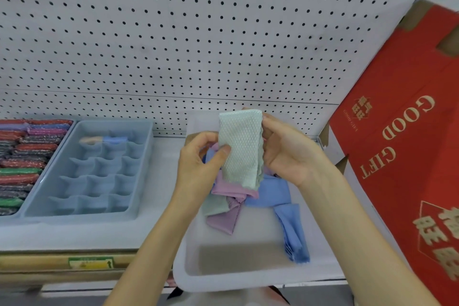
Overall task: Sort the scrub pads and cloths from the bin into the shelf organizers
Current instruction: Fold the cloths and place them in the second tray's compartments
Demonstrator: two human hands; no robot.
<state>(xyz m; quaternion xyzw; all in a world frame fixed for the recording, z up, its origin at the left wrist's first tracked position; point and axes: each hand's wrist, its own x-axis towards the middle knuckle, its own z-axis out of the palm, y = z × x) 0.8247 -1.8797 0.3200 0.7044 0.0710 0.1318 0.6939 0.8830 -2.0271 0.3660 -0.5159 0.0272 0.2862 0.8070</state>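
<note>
A: What lies nearest, below the hands?

B: A translucent white plastic bin (223, 283). Inside it, under the wrists, lie loose thin blue cloths (293, 228) and purple cloths (224, 221), in a heap.

A: And the hands?

B: Both hold a pale green waffle-weave cloth (241, 146), folded into a narrow strip, above the heap. The left hand (198, 156) pinches its left edge between thumb and curled fingers. The right hand (290, 154) grips the right edge, with its fingers curled behind the fabric.

A: What is to the left of the left hand?

B: A grey-blue plastic organizer (146, 156) divided into small cells stands on the shelf. Two rolled cloths, one peach (90, 140) and one blue (115, 139), sit in its far row. Beyond it, further left, sparkly red, green and purple scrub pads (22, 177) stand packed on edge in another tray.

A: Past the hands?

B: A white pegboard (198, 32) backs the shelf. To the right of the right hand leans a red cardboard box (402, 156) printed "GOOD GIFT".
</note>
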